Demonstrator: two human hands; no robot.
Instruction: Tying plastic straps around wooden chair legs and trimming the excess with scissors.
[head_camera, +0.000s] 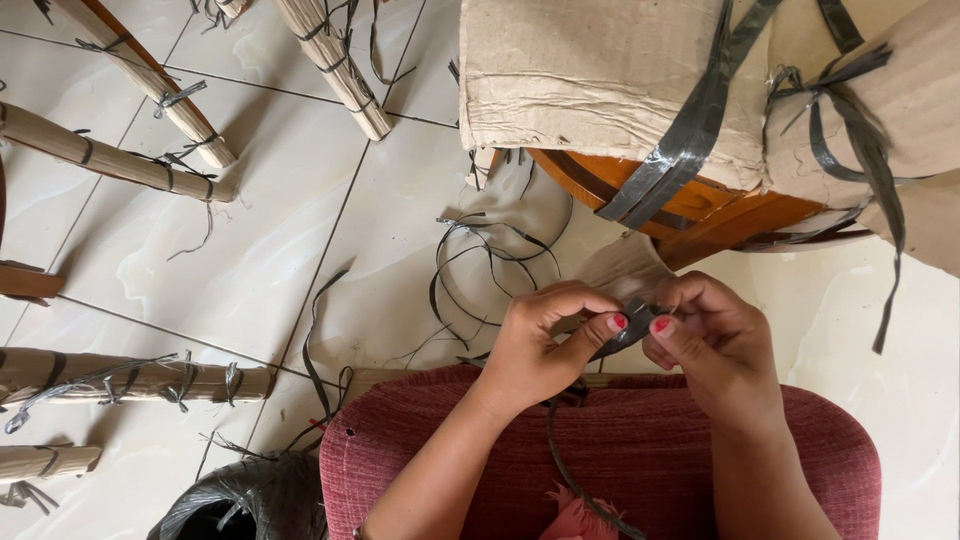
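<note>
Strap (628, 328): a thin dark plastic strip, pinched between both hands directly above the red cushion (640, 450). Left hand (545, 345) is closed on it, thumb tip pressed against the strip, other fingers curled over. Right hand (710, 335) is likewise closed on the strap's other end, thumb and forefinger gripping. The two thumbs sit just beside each other. A loose tail of the strap runs down from the hands across the cushion toward its near edge.

Beyond the cushion, a wooden piece wrapped in cardboard (610, 80) is bound with flat grey bands (690, 130); orange-brown wood (690, 215) shows under the wrap. Cut strap loops (480, 255) lie on the white tile floor (280, 240) between the cushion and the wrapped piece. Left of the cushion, several paper-wrapped legs (130, 375) lie on the tiles, tied with the same dark strips. A black bag (245, 500) sits touching the cushion's left corner, or nearly so; contact cannot be told.
</note>
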